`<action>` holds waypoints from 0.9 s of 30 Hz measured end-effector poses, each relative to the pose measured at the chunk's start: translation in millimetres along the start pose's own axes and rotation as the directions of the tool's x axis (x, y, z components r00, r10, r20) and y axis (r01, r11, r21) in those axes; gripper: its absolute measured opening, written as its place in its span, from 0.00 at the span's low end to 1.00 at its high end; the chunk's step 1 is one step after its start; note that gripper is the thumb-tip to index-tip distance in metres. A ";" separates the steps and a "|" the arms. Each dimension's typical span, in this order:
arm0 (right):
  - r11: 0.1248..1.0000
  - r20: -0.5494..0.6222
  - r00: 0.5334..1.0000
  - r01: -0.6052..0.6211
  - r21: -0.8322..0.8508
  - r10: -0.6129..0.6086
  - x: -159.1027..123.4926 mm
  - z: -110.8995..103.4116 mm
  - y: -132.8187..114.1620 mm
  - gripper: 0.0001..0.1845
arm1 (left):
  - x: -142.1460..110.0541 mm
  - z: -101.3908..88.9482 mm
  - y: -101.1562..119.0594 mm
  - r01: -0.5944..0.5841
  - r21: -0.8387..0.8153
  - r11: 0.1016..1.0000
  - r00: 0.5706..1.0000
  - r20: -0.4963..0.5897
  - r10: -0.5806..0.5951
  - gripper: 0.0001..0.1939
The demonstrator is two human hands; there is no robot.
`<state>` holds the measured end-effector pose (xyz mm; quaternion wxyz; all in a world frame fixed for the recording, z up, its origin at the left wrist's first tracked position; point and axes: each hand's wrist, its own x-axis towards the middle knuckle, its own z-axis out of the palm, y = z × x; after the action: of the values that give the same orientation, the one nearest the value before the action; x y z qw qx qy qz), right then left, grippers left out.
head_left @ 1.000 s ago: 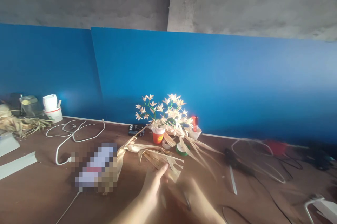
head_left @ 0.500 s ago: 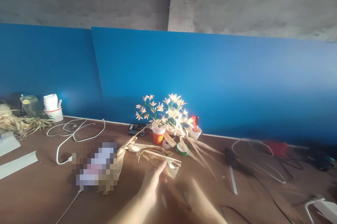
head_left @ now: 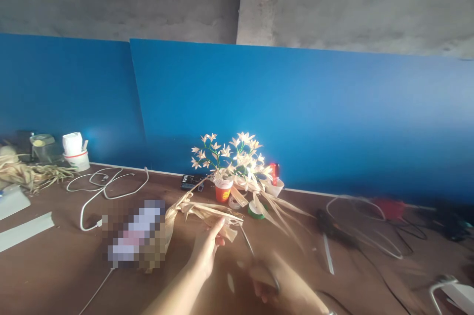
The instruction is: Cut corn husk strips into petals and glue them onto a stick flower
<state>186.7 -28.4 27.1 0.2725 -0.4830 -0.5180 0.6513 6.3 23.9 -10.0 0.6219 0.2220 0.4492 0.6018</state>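
My left hand (head_left: 208, 250) pinches a pale, dry corn husk (head_left: 228, 234) between thumb and fingers, at the front of a longer tan husk bundle (head_left: 196, 206). To its right, my right hand (head_left: 268, 275) is blurred and closed around the dark handle of a pair of scissors (head_left: 247, 242). Their narrow metal blade points up and left, near the husk; whether it touches cannot be told. Just behind, an orange-red paper cup (head_left: 222, 190) holds green stems with cream star-shaped flowers (head_left: 244, 157). A petal-shaped scrap (head_left: 230, 283) shows below my hands.
A phone-like blurred-out device (head_left: 135, 233) lies to the left, with white cables (head_left: 107, 186) behind it. Green tape (head_left: 256, 210) sits near the cup. Dark cables and a red object (head_left: 388, 209) are at right. A blue partition (head_left: 259, 98) stands behind the brown table (head_left: 296, 236).
My left hand has moved left with the husk, which now hangs at a different angle. My right hand has shifted slightly, and the scissors' blade now shows more clearly, pointing toward the husk.
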 end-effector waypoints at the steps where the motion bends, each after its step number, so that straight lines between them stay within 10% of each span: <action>1: 0.997 -0.037 0.999 0.025 0.067 -0.023 1.5 0.6 0.0 0.12 | -1.0 1.0 -1.4 0.043 -0.040 0.998 0.999 -0.005 -0.043 0.13; 10: 0.857 -0.243 0.960 0.239 0.457 -0.137 17.5 6.2 13.2 0.23 | -24.3 12.3 -9.1 0.052 0.155 0.987 0.917 0.384 -0.108 0.16; 19: 0.911 -0.414 0.872 0.365 0.195 -0.261 22.5 10.7 13.8 0.28 | -22.5 10.6 -19.0 0.186 0.115 0.976 0.935 0.283 -0.212 0.17; 27: 0.937 -0.396 0.850 0.328 -0.119 -0.348 20.6 2.9 17.1 0.13 | -3.8 2.1 -14.4 -0.034 0.217 0.976 0.990 0.140 0.004 0.16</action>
<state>178.6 -17.4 3.9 0.4740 -0.5166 -0.5410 0.4645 16.5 18.4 -19.6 0.6176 0.3348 0.4661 0.5377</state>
